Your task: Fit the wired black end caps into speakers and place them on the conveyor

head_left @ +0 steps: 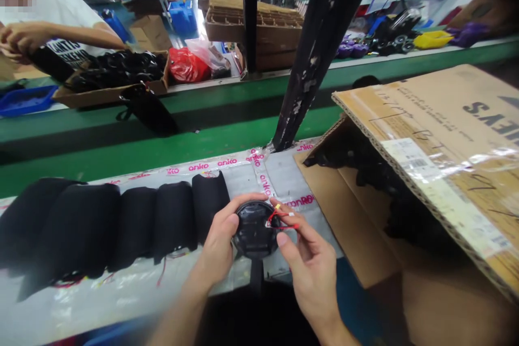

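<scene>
A round black plastic part faces up toward me, with a dark strap hanging below it. My left hand is closed around its left rim, thumb on the near face. Thin red wires with small white and yellow connectors come out of its right side. My right hand is closed at that side, with thumb and fingers about the wires. To the left of my hands, several black fabric-covered cylinders lie in a row on the table, some with wire ends showing.
An open cardboard box with dark contents stands at the right. A slanted black post rises behind the table. Beyond the green belt, a co-worker handles a black cylinder beside a carton of black parts.
</scene>
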